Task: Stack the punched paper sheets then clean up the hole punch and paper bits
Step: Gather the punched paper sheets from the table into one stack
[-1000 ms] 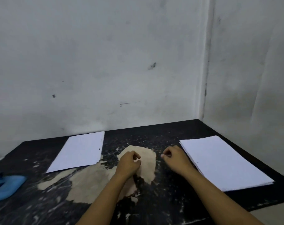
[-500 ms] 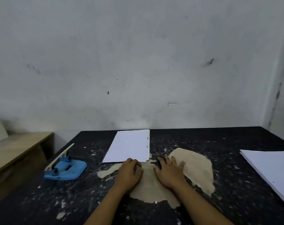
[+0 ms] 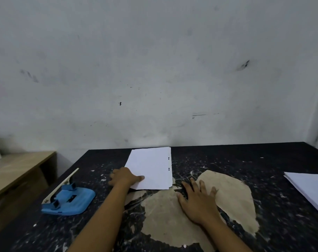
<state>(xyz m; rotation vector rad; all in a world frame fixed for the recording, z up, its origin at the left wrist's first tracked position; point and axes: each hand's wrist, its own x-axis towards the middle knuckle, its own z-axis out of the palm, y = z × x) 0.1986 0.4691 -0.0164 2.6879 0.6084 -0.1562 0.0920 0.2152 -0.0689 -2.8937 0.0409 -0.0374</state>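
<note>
- Punched white paper sheets (image 3: 151,168): left hand (image 3: 124,177) pinches near corner.
- Right hand (image 3: 198,199): flat, fingers spread, on worn black tabletop (image 3: 245,160).
- Blue plastic hole punch (image 3: 68,199): left, beside grey wall (image 3: 154,70).

My head camera looks forward and down from close above the black table (image 3: 227,160). It faces the white wall (image 3: 154,70). My forearms reach in from the bottom edge

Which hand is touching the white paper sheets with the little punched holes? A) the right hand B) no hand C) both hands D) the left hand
D: the left hand has its thumb on the white punched paper sheets; the right hand lies flat on the black table.
</note>
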